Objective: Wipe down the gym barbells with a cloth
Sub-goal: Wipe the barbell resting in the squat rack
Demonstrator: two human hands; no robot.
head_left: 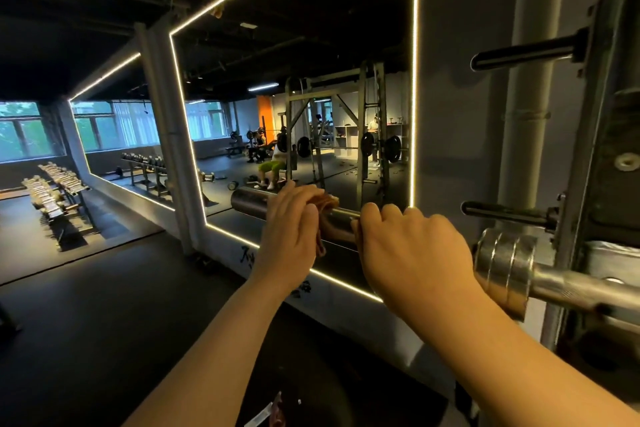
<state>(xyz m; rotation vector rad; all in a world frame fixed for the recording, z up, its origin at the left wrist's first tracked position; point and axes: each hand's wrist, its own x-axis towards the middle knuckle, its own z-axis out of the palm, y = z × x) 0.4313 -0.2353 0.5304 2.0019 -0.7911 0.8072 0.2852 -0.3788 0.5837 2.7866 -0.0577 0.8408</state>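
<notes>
A steel barbell (pixel 247 203) lies across the rack at chest height, its bare sleeve end pointing left toward the mirror. My left hand (pixel 289 236) presses a brownish cloth (pixel 325 202) around the sleeve, fingers wrapped over it. My right hand (pixel 405 246) grips the sleeve just to the right, close to the collar rings (pixel 502 260). The knurled shaft (pixel 575 284) runs on to the right into the rack.
A grey rack upright (pixel 588 149) with two black plate pegs (pixel 523 54) stands at the right. A large lit mirror (pixel 311 97) is right behind the bar. Dumbbell racks (pixel 55 194) line the left wall. Black rubber floor lies below.
</notes>
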